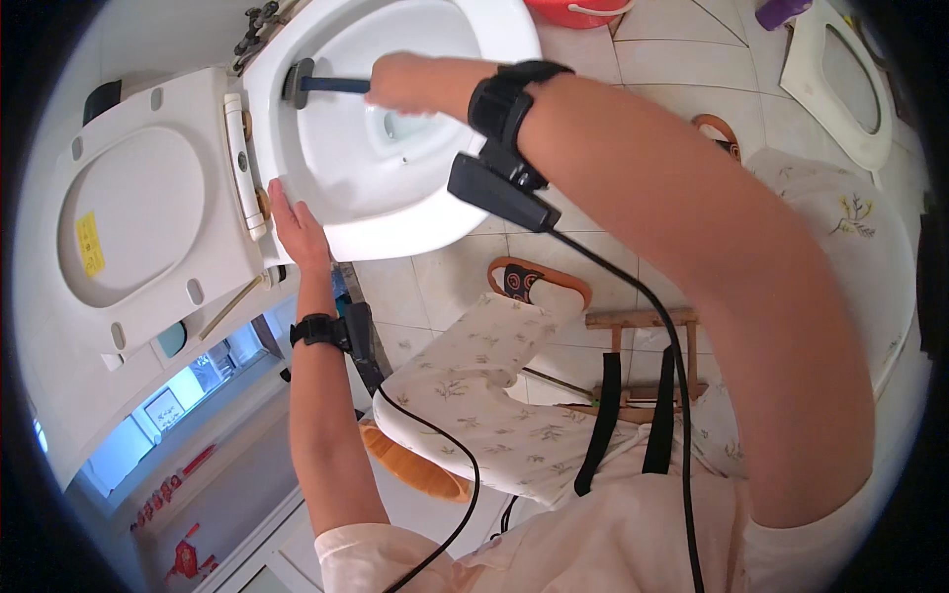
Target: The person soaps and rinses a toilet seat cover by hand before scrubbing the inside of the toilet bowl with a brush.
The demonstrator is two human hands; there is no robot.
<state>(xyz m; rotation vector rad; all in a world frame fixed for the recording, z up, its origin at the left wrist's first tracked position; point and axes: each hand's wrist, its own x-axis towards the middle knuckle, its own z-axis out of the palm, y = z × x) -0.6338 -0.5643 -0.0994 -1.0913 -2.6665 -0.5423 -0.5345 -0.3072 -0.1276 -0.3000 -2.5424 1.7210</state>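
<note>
A scrub brush with a dark blue handle (336, 85) and a grey head is gripped in my right hand (403, 83), its fingers closed round the handle's end. The brush head (298, 85) lies against the upper left inner wall of the white toilet bowl (425, 229). Water shows low in the bowl, partly behind my right hand and wrist. My left hand (300, 235), fingers stretched out, rests on the bowl's rim beside the hinge bar (242, 168). To its left is the raised white toilet lid (138, 212) with a yellow sticker.
A red bucket (575, 12) stands beyond the bowl on the tiled floor. At the far right are a purple bottle (781, 12) and a white ring-shaped seat (840, 84). A wooden stool (633, 320) is near my legs. Black cables hang from both wrist devices.
</note>
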